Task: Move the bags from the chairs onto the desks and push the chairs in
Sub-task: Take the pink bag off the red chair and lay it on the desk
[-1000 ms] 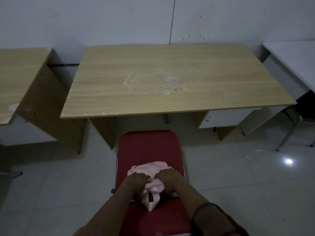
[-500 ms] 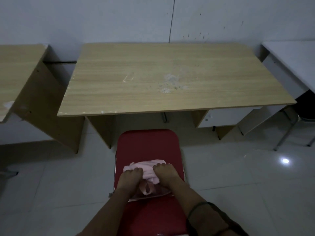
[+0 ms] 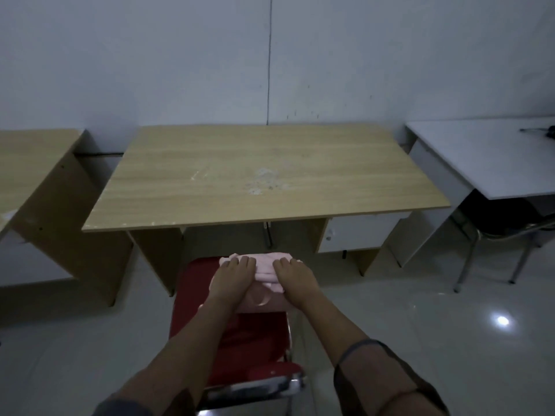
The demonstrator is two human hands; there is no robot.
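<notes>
Both hands, left [image 3: 232, 276] and right [image 3: 295, 279], are clamped on the pink bag [image 3: 265, 270], holding it above the red chair [image 3: 240, 346], short of the desk [image 3: 270, 178] (top's bare). So: bag not placed, chair not pushed in yet.

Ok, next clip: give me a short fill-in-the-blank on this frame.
1. Both hands, left hand and right hand, grip a ____ bag.
2. The chair below it has a ____ seat.
3. The wooden desk stands against the ____.

Missing words: pink; red; wall
</notes>
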